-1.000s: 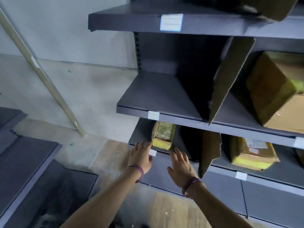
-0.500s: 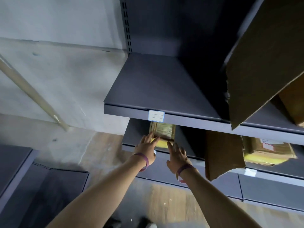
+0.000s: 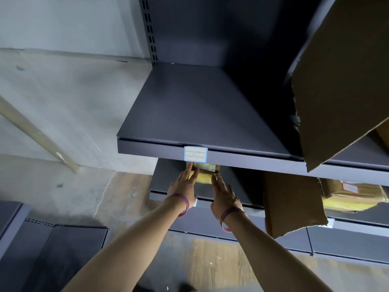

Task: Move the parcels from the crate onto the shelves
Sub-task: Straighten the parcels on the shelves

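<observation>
A small yellow parcel [image 3: 204, 177] wrapped in clear tape lies at the left end of the lower grey shelf [image 3: 237, 187], partly hidden under the shelf above. My left hand [image 3: 184, 185] lies flat against its left side. Against its right side presses my right hand [image 3: 223, 194], fingers straight, so the parcel is clamped between the two. Both wrists wear purple bands. The crate is out of view.
The middle shelf [image 3: 200, 114] carries a white label [image 3: 195, 153] on its front edge. Torn cardboard dividers [image 3: 292, 204] [image 3: 341, 81] stand to the right, with another yellow parcel [image 3: 353, 198] beyond. Dark shelf panels [image 3: 63, 249] lie at lower left; a wooden pole [image 3: 37, 133] leans on the wall.
My hands have moved forward from in front of the lower shelf to the parcel's two sides. The view has moved closer to the shelves.
</observation>
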